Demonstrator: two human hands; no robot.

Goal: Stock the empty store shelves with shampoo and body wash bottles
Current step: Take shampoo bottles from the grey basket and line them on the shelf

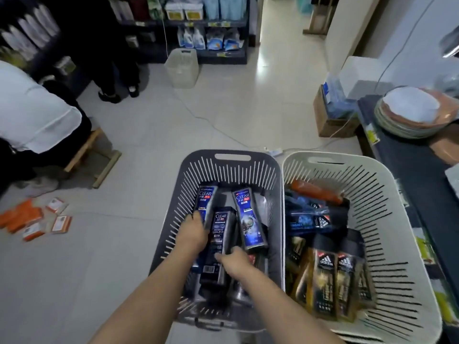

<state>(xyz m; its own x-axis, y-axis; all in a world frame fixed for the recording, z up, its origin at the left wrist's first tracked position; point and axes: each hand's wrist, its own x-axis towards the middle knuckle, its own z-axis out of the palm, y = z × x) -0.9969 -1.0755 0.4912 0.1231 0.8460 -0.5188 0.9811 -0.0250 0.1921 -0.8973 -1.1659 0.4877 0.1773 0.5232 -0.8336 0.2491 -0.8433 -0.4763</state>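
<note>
A grey slotted basket on the floor holds several Clear shampoo bottles. Both my hands reach into it. My left hand has its fingers curled round a blue Clear bottle at the basket's left. My right hand grips a black Clear bottle lying in the middle. Another blue Clear bottle lies to the right of it. Beside it, a white slotted basket holds several black and gold Adidas body wash bottles and an orange bottle.
A person in a white top crouches at the left by a wooden stool. Orange boxes lie on the floor. An empty white basket stands by the far shelves. A dark shelf with stacked basins runs along the right. A cable crosses the floor.
</note>
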